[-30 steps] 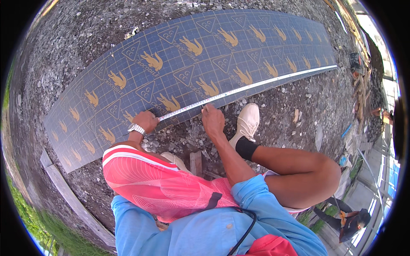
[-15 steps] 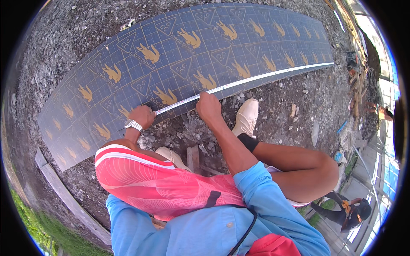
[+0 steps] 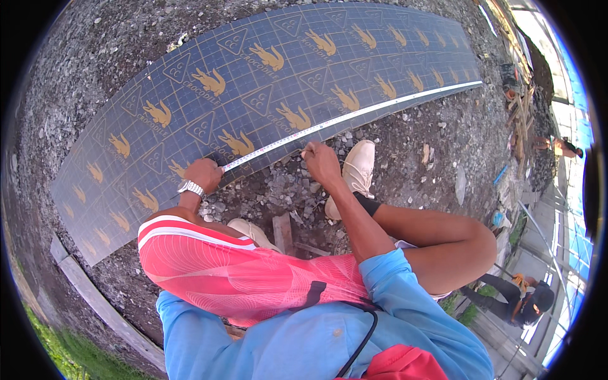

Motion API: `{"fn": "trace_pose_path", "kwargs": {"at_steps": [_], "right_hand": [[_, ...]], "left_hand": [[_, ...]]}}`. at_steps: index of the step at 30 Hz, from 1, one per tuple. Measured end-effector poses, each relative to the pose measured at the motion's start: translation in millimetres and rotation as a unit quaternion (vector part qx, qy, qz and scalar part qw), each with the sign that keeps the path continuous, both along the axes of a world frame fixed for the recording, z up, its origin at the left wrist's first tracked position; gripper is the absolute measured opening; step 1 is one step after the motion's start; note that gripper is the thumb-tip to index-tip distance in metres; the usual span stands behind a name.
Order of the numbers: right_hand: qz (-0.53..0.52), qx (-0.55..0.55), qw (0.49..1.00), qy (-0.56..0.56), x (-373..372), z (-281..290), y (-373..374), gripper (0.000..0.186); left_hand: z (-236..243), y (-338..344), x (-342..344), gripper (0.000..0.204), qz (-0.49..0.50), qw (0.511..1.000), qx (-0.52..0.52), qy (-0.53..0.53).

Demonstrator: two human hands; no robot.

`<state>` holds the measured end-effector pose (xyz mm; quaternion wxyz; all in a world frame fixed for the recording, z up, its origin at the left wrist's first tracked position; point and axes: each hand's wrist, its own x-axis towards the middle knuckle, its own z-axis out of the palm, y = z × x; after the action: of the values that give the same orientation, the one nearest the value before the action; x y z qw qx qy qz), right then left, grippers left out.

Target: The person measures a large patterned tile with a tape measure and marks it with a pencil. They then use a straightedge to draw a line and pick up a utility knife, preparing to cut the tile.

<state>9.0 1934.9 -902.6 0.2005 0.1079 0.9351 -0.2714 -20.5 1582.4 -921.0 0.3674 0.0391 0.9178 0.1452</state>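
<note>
A long dark blue sheet board [image 3: 253, 95] with gold printed figures lies on the gravel before me, curved by the lens. A white measuring tape [image 3: 380, 104] is stretched along its near edge. My left hand [image 3: 201, 176], with a metal watch on the wrist, is closed on the tape's left end. My right hand [image 3: 320, 161] is at the board's near edge, just below the tape, with fingertips pinched; anything inside them is too small to make out. My bent legs and pale shoes are below the board, one shoe [image 3: 360, 166] beside the right hand.
A long grey plank [image 3: 101, 297] lies at left beside grass. Scrap wood [image 3: 520, 117] is piled at right, with a blue object [image 3: 499, 219] nearer me. A co-worker [image 3: 519, 304] in dark clothing is at lower right, another person [image 3: 557, 147] farther up, by metal framework.
My right hand rose onto the tape, then came back just below it, fingertips pinched. The view has shifted slightly, moving board and tape up and left. The co-worker at lower right has moved a little.
</note>
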Motion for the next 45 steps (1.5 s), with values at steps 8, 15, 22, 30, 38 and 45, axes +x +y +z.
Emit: {"fn": "trace_pose_path", "kwargs": {"at_steps": [8,15,22,30,38,45], "right_hand": [[0.048,-0.023,0.997,0.055,-10,-5,-18,0.018],[0.097,-0.013,0.993,0.066,-18,-8,-16,0.016],[0.085,0.013,0.995,0.047,-22,-2,-23,0.016],[0.115,0.083,0.990,0.016,-36,5,-44,0.016],[0.172,0.193,0.953,-0.156,-4,24,-15,0.024],[0.128,0.133,0.974,-0.129,-6,54,-6,0.028]], "left_hand": [[-6,-5,1,0.040,0.011,1.000,0.007,-0.010],[-6,-3,0,0.040,0.012,1.000,0.003,-0.006],[-8,-3,-2,0.041,0.001,1.000,-0.004,-0.008],[-10,-1,-1,0.040,0.007,1.000,-0.013,-0.008],[-8,-1,0,0.040,0.009,1.000,-0.014,-0.020],[-16,-4,-6,0.043,0.002,1.000,-0.017,-0.023]]}}
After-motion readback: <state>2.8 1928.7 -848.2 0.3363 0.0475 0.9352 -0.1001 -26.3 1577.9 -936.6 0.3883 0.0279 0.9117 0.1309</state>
